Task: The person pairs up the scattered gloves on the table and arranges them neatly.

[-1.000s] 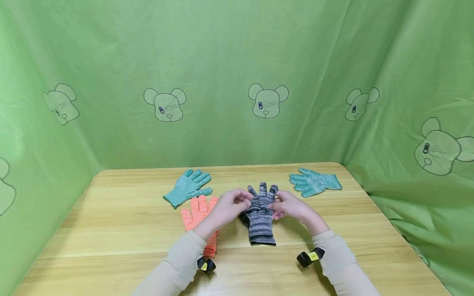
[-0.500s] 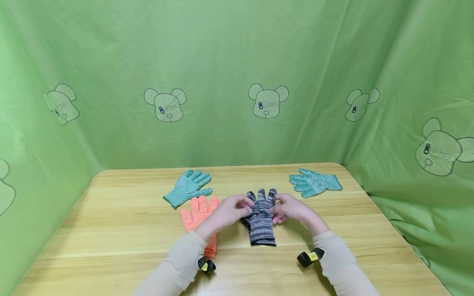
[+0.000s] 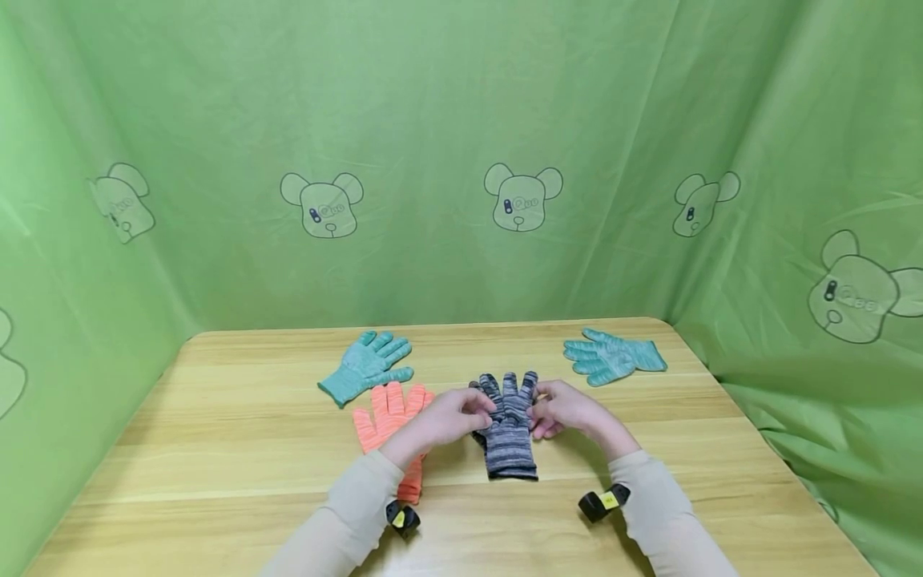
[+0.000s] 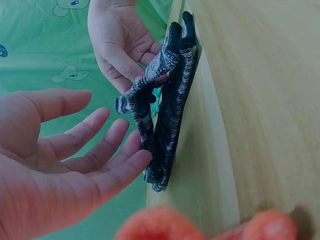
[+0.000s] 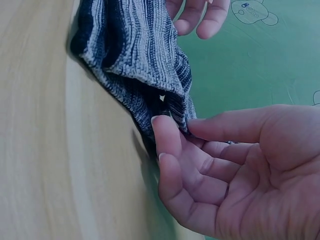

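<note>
A grey-and-black striped knit glove (image 3: 510,441) lies at the middle of the table, fingers pointing away, on top of a second, darker glove (image 3: 478,437) that is mostly hidden. In the left wrist view the upper glove (image 4: 142,112) bows up from the lower glove (image 4: 175,110), leaving a gap. My left hand (image 3: 454,415) is at the left side, fingers loosely spread and thumb apart, fingertips right at the fabric. On the opposite side my right hand (image 3: 566,407) pinches the upper glove's edge (image 5: 182,112) between thumb and curled fingers.
An orange glove (image 3: 389,413) lies partly under my left forearm. Two teal gloves lie farther back, a left one (image 3: 364,365) and a right one (image 3: 613,355). Green curtains (image 3: 433,264) with bear-head prints enclose the wooden table (image 3: 216,433).
The upper grey glove's fingers have come down and slightly toward me. My left hand has loosened from a pinch and spread its fingers. My right hand has shifted slightly nearer with the glove.
</note>
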`<state>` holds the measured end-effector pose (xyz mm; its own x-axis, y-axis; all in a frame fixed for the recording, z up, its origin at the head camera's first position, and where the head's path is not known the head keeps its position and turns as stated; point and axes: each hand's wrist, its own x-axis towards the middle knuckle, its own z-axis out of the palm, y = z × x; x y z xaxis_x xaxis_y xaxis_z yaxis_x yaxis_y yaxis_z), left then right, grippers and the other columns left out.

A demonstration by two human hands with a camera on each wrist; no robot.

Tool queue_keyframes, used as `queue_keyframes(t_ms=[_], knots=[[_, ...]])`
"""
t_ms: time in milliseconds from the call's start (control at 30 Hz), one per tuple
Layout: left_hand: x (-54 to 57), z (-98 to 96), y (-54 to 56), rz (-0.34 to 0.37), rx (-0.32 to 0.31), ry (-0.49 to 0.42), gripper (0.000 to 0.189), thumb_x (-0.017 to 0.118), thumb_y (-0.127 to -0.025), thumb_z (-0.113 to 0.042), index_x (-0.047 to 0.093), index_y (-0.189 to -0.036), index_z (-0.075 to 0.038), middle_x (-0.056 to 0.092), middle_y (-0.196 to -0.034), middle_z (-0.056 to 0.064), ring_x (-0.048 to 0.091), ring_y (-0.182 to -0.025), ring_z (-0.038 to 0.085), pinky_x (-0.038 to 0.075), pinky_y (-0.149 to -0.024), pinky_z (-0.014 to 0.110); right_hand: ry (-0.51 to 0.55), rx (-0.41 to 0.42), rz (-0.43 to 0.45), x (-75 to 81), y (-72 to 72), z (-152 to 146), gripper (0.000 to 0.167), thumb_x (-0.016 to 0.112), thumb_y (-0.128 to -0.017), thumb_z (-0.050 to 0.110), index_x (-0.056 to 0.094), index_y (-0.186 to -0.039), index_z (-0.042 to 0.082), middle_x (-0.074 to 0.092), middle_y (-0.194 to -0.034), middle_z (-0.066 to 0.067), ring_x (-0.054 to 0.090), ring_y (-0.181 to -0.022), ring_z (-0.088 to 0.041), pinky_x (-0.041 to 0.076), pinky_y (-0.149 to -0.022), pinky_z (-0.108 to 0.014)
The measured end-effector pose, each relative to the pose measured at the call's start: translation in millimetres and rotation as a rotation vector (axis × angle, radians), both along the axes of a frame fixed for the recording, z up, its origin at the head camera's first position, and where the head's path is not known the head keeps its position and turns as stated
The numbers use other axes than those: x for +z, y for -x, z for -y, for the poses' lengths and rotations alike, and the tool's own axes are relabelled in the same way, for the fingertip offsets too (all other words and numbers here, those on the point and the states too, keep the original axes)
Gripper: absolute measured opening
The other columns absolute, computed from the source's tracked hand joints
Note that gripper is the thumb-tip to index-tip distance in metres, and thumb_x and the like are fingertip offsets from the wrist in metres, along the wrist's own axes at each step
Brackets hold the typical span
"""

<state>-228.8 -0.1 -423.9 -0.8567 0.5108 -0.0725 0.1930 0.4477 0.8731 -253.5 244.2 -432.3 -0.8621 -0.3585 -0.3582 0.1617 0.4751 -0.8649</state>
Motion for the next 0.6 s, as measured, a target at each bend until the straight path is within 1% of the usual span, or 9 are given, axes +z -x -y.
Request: queue_keyframes(t_ms=[167, 400, 500, 600], knots=[[0.6, 4.0, 1.5, -0.01, 0.005, -0.005, 0.023, 0.063, -0.093, -0.019, 0.067, -0.114, -0.01, 0.066, -0.102, 0.002, 0.059, -0.095, 0.016, 0.049, -0.083, 0.034, -0.003, -0.002, -0.006, 0.0, 1.0, -2, 0.014, 0.055, -0.092, 0.004, 0.047, -0.101, -0.004, 0.069, -0.081, -0.014, 0.067, -0.062, -0.016, 0.058, -0.061, -0.03], [2.7, 10.8, 5.0, -0.009, 0.011, -0.002, 0.025, 0.061, -0.094, -0.019, 0.066, -0.117, -0.011, 0.066, -0.109, 0.003, 0.059, -0.103, 0.019, 0.049, -0.089, 0.039, -0.023, -0.025, -0.013, 0.7, 3.1, -7, 0.022, 0.058, -0.093, 0.009, 0.054, -0.108, -0.007, 0.07, -0.085, -0.014, 0.068, -0.064, -0.017, 0.058, -0.062, -0.03], [3.4, 13.7, 7.1, -0.011, 0.012, -0.002, 0.026, 0.06, -0.095, -0.019, 0.066, -0.118, -0.009, 0.066, -0.111, 0.005, 0.059, -0.105, 0.021, 0.049, -0.089, 0.039, -0.032, -0.038, -0.021, 2.7, 3.1, -9, 0.024, 0.058, -0.092, 0.009, 0.055, -0.11, -0.007, 0.069, -0.086, -0.016, 0.067, -0.064, -0.017, 0.058, -0.063, -0.03], [4.9, 16.9, 8.9, -0.01, 0.012, 0.021, 0.027, 0.06, -0.095, -0.02, 0.065, -0.119, -0.009, 0.065, -0.111, 0.006, 0.059, -0.104, 0.02, 0.049, -0.086, 0.038, -0.038, -0.053, -0.021, 4.5, 3.0, -10, 0.025, 0.058, -0.091, 0.008, 0.056, -0.111, -0.008, 0.069, -0.086, -0.017, 0.067, -0.065, -0.017, 0.058, -0.064, -0.031]])
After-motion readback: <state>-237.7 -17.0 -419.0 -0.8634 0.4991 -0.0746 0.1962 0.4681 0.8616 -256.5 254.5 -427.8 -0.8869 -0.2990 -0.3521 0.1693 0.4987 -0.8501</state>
